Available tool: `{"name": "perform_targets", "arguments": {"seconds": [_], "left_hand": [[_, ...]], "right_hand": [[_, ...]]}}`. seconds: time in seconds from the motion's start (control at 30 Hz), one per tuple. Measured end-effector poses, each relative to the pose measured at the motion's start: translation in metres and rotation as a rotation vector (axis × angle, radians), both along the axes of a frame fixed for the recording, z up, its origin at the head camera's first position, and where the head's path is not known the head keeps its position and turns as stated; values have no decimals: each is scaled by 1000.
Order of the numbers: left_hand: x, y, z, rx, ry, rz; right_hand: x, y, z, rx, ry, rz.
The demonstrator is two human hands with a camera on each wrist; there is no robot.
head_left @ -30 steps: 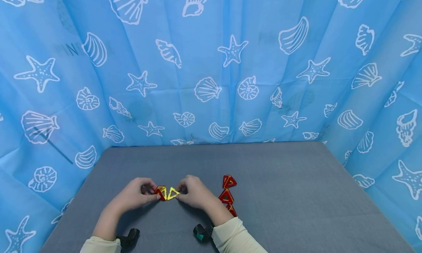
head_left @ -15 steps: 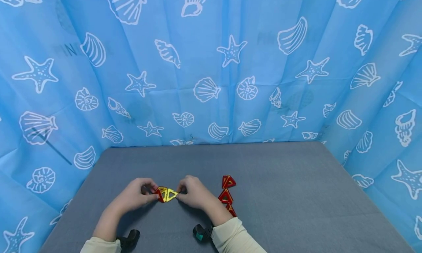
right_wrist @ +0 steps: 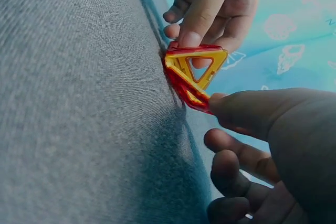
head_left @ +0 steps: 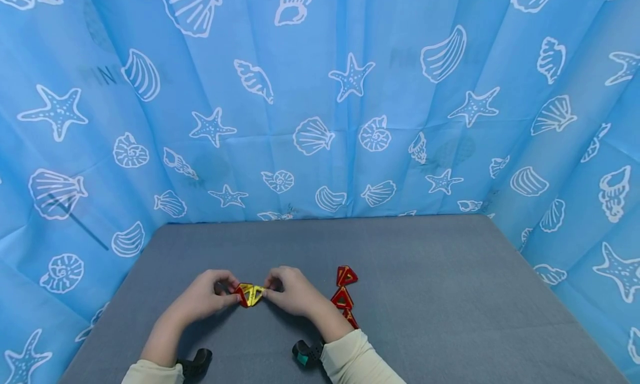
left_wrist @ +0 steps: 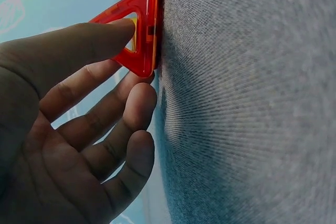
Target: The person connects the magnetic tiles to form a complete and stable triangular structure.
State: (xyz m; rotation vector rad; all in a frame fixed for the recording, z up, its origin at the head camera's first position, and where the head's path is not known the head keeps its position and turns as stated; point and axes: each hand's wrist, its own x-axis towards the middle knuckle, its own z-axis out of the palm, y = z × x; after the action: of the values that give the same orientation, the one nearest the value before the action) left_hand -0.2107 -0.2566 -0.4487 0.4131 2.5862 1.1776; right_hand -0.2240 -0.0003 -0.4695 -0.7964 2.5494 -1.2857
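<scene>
My left hand [head_left: 207,292] holds a small group of red and yellow triangular magnetic tiles [head_left: 243,295] on the grey table, its thumb pressing the outer red tile [left_wrist: 143,65] in the left wrist view. From the other side, my right hand [head_left: 292,291] pinches another triangular tile [head_left: 256,294] by its corner. In the right wrist view this tile [right_wrist: 190,88] tilts up, its lower edge meeting the group's base. Its outer side looks red and its inner side yellow. The remaining right fingers [right_wrist: 226,166] are loosely bent below the tile.
To the right of my right forearm, three red-and-yellow triangular tile pieces [head_left: 342,299] stand in a row on the grey table [head_left: 440,295]. Black wrist devices [head_left: 196,363] sit at both wrists. A blue shell-print curtain [head_left: 320,106] hangs behind and along the sides.
My right hand has moved left, bringing its tile against the group in the left hand. The tile has since tipped upward. The left hand stays nearly still.
</scene>
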Motion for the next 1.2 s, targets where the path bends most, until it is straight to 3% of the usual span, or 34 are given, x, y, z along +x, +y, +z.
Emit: {"name": "perform_targets", "arguments": {"seconds": [0.4, 0.7, 1.2], "left_hand": [[-1, 9, -1, 20, 41, -48], [-1, 14, -3, 44, 22, -58], [-1, 14, -1, 30, 29, -60]], "right_hand": [[3, -2, 5, -83, 43, 15], [5, -2, 5, -147, -32, 35], [5, 1, 6, -113, 28, 44]]}}
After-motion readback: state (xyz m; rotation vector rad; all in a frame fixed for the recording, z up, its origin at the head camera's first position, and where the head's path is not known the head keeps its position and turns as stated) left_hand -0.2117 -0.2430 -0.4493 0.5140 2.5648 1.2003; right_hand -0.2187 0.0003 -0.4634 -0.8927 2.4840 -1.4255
